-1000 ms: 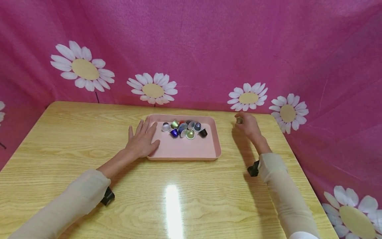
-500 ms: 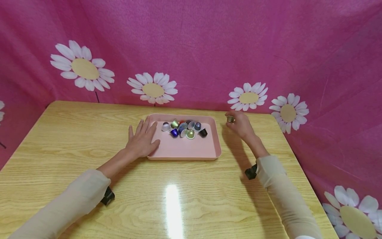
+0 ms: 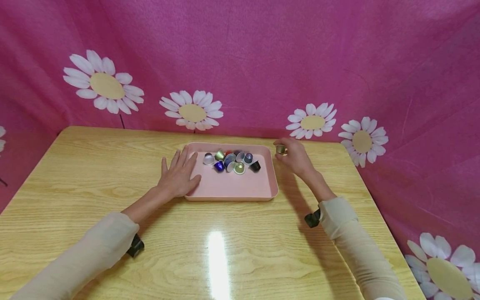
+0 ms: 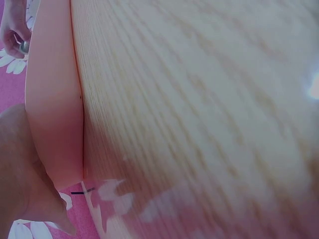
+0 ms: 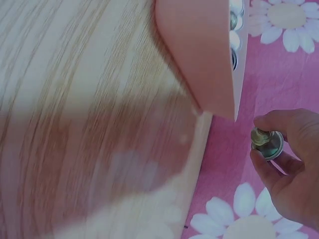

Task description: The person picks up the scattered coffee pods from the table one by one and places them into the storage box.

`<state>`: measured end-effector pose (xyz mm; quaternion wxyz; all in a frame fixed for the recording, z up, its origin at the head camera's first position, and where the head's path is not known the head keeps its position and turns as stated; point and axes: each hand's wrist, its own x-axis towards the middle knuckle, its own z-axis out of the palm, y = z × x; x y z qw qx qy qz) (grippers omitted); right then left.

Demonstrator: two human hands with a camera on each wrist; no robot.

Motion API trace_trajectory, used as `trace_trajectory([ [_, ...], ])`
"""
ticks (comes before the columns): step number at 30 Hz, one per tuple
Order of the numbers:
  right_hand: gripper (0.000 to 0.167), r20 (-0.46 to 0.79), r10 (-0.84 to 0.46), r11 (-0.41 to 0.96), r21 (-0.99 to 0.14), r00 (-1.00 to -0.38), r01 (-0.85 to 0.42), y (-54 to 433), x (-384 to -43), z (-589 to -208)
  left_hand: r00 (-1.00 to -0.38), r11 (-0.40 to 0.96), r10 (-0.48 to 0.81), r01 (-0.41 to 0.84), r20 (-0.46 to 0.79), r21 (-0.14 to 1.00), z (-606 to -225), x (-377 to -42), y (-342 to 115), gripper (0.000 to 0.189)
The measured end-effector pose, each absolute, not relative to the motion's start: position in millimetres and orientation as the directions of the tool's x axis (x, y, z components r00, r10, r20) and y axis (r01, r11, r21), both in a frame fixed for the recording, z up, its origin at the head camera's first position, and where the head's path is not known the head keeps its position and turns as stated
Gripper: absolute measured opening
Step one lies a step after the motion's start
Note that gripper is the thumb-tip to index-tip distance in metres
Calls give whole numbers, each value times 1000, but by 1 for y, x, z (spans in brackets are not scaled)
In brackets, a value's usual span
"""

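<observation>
A pink tray (image 3: 232,187) lies on the table with several coffee capsules inside, among them a dark blue one (image 3: 219,166), a black one (image 3: 255,166) and a pale green one (image 3: 239,168). My left hand (image 3: 178,177) rests on the tray's left rim with its fingers spread straight. Just beyond the tray's right rim, my right hand (image 3: 296,157) pinches an olive-green coffee capsule (image 3: 280,149) between thumb and fingers. In the right wrist view that capsule (image 5: 267,143) shows its domed end and pale rim, gripped at the fingertips.
The wooden table (image 3: 180,241) extends around the tray, with a bright reflection near its front. Behind it hangs a pink curtain (image 3: 255,62) printed with white daisies. A dark wrist device (image 3: 313,218) sits under the right sleeve.
My right hand has moved left toward the tray, carrying the olive-green capsule from farther right. My left hand, the tray and the capsules in it stay where they were.
</observation>
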<state>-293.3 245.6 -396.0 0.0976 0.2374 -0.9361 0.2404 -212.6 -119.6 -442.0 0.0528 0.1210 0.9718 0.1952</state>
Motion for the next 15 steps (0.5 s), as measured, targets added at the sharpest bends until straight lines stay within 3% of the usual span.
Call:
trace_trajectory([
  [15, 33, 261, -431, 717, -482, -864, -504, 210, -277, -383, -964, 895, 261, 219, -57, 390, -442, -213, -120, 75],
])
